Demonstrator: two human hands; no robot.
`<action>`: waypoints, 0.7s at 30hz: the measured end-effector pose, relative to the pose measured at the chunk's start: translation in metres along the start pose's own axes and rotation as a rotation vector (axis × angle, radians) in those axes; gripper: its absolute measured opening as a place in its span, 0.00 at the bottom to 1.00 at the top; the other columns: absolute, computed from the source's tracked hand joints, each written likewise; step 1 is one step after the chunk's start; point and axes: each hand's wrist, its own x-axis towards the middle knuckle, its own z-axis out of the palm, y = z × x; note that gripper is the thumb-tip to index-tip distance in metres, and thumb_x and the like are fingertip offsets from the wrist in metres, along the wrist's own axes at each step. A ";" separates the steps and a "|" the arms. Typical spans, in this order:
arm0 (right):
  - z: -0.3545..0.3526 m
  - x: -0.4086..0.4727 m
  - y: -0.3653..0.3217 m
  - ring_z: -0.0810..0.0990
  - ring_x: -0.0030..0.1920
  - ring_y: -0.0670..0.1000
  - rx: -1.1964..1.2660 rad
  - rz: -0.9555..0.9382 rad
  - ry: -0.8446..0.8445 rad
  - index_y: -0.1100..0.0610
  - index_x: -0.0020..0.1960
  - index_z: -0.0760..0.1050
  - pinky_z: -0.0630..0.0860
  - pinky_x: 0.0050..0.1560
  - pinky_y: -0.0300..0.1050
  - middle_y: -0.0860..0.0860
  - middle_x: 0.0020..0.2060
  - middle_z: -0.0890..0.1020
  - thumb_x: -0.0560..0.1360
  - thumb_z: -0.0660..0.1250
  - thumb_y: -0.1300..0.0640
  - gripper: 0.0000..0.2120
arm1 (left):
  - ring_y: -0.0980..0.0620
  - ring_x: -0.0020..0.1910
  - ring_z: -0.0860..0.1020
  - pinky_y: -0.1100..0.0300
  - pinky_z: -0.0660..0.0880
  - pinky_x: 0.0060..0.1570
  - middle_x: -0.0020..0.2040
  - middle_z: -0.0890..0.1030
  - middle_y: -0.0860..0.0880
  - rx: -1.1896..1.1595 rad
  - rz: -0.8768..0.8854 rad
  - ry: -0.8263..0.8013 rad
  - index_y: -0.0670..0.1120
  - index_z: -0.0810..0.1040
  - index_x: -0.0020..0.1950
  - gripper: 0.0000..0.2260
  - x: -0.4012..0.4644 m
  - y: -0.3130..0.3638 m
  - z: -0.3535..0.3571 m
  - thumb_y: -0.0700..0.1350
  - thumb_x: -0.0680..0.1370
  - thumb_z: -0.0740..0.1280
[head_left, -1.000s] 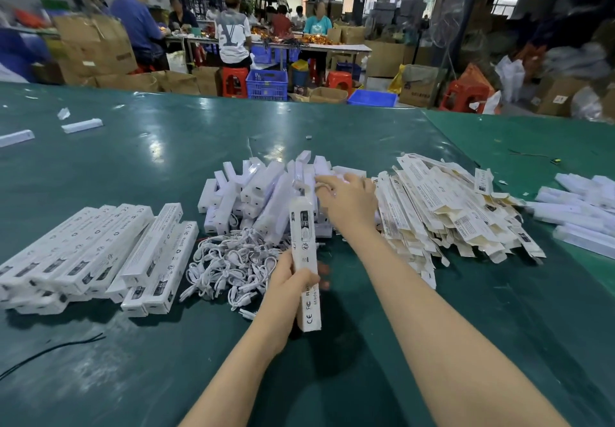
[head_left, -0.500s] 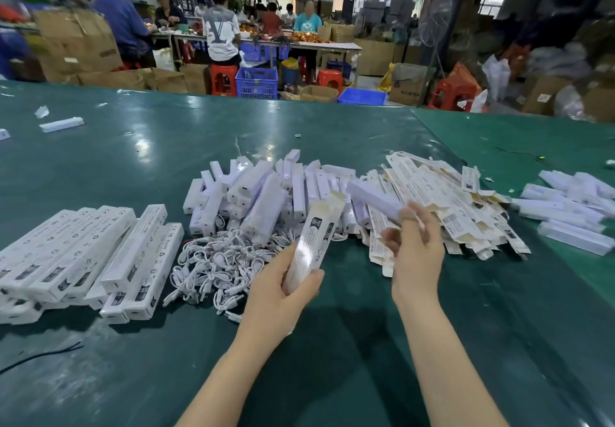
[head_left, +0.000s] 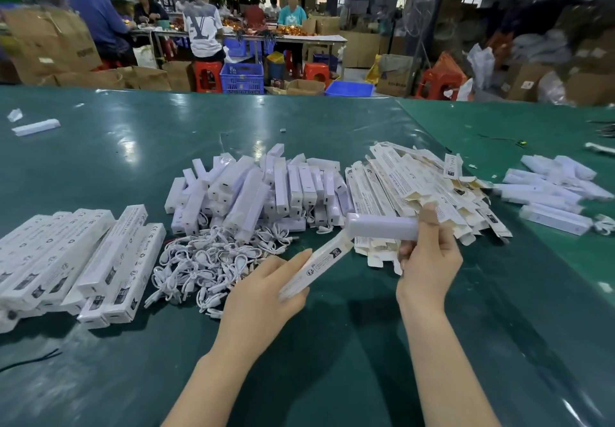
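My left hand (head_left: 263, 296) grips a long white printed carton (head_left: 316, 266), tilted with its far end up to the right. My right hand (head_left: 429, 256) holds a white lamp bar (head_left: 382, 228) level above the table. The bar's left end sits right at the carton's upper end. Behind them lies a pile of white lamp bars (head_left: 253, 193), and in front of that a heap of short white cables (head_left: 206, 260). A stack of flat unfolded cartons (head_left: 416, 186) spreads behind my right hand.
Filled white cartons (head_left: 76, 260) lie in rows at the left on the green table (head_left: 332, 343). More white bars (head_left: 552, 193) lie at the far right. A black wire (head_left: 30, 360) runs along the near left edge. People work at tables beyond, among cardboard boxes.
My right hand picked a lamp bar out of the pile and brought it down to the carton's open end. My left hand tilted the carton from upright toward the right.
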 end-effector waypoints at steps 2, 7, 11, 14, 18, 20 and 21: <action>0.000 0.001 0.002 0.66 0.22 0.44 -0.020 -0.009 -0.001 0.48 0.30 0.74 0.65 0.23 0.34 0.45 0.22 0.69 0.75 0.69 0.45 0.16 | 0.49 0.40 0.77 0.52 0.77 0.40 0.46 0.79 0.54 0.008 -0.002 -0.019 0.54 0.78 0.67 0.25 0.000 -0.001 0.000 0.41 0.72 0.76; -0.005 0.005 0.005 0.67 0.22 0.44 -0.109 -0.003 0.003 0.51 0.34 0.76 0.66 0.23 0.34 0.45 0.24 0.71 0.74 0.71 0.48 0.13 | 0.57 0.45 0.75 0.54 0.76 0.44 0.50 0.75 0.59 -0.021 -0.089 -0.024 0.57 0.74 0.70 0.26 0.001 -0.003 0.001 0.47 0.73 0.75; -0.011 0.011 0.004 0.67 0.23 0.44 -0.243 -0.057 -0.146 0.49 0.38 0.83 0.66 0.25 0.36 0.46 0.27 0.74 0.75 0.71 0.54 0.08 | 0.57 0.40 0.72 0.62 0.71 0.38 0.46 0.70 0.61 0.059 -0.014 -0.085 0.57 0.74 0.69 0.27 -0.001 -0.004 0.002 0.51 0.72 0.76; -0.013 0.010 0.005 0.67 0.25 0.44 -0.409 -0.090 -0.347 0.48 0.38 0.83 0.66 0.26 0.34 0.45 0.25 0.72 0.75 0.69 0.44 0.11 | 0.58 0.41 0.73 0.61 0.72 0.38 0.47 0.70 0.61 0.101 0.020 -0.134 0.61 0.72 0.70 0.28 -0.003 -0.005 0.004 0.56 0.72 0.75; -0.006 -0.001 0.019 0.78 0.45 0.44 -0.806 -0.192 -0.611 0.55 0.48 0.82 0.73 0.50 0.41 0.49 0.42 0.82 0.76 0.53 0.33 0.30 | 0.59 0.45 0.73 0.62 0.71 0.39 0.49 0.71 0.62 0.060 -0.016 -0.116 0.63 0.70 0.71 0.28 -0.003 -0.005 0.006 0.61 0.72 0.72; 0.001 -0.008 0.022 0.76 0.53 0.39 -0.735 -0.226 -0.601 0.48 0.58 0.77 0.71 0.53 0.33 0.44 0.52 0.79 0.78 0.54 0.35 0.23 | 0.59 0.46 0.74 0.57 0.75 0.42 0.50 0.73 0.61 0.030 -0.057 -0.106 0.63 0.69 0.71 0.28 -0.003 -0.005 0.006 0.64 0.72 0.69; 0.003 -0.012 0.023 0.76 0.51 0.40 -0.671 -0.245 -0.551 0.45 0.56 0.76 0.70 0.50 0.30 0.43 0.51 0.78 0.78 0.57 0.36 0.17 | 0.58 0.46 0.74 0.55 0.76 0.43 0.51 0.73 0.60 0.032 -0.066 -0.103 0.63 0.69 0.71 0.28 -0.003 -0.004 0.005 0.64 0.73 0.68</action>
